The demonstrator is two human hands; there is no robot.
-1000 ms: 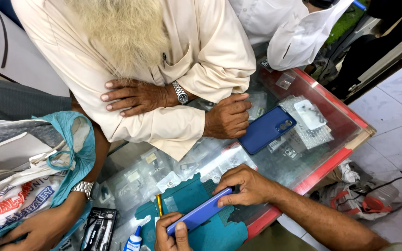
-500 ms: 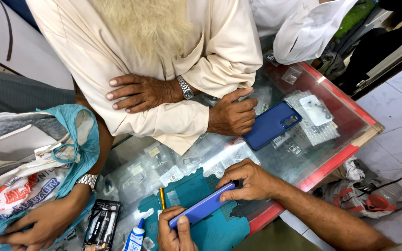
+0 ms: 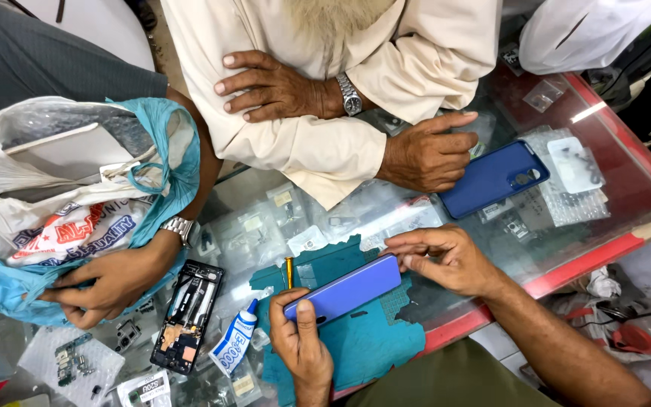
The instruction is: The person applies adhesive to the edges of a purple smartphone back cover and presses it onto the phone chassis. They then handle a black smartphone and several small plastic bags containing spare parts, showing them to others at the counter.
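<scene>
Head view looks down on a glass-topped table (image 3: 566,249) with a red edge, crowded with small clear bags of parts. Across it a person in a cream shirt (image 3: 318,143) leans on folded arms, one hand beside a dark blue phone case (image 3: 491,179). To your left another person's hand rests on a blue plastic bag (image 3: 77,218) stuffed with packets. A teal work mat (image 3: 371,343) lies in front of you, and on it sits the purple phone (image 3: 344,288), angled from lower left up to the right.

Your left hand (image 3: 301,341) grips the phone's lower end, thumb pressed flat on its back and fingers curled beneath. Your right hand (image 3: 446,260) pinches the upper end, fingers closed on the corner and edge.

The phone looks slim, stiff and light, with a smooth glossy back that is likely slippery; it is probably fragile at the glass and edges. Holding it by the two short ends, along the frame, seems the safest grip.

Left of the mat lie an opened black phone frame (image 3: 190,316) showing its insides, a small white glue tube (image 3: 235,345), and a thin yellow-handled tool (image 3: 289,270).
</scene>
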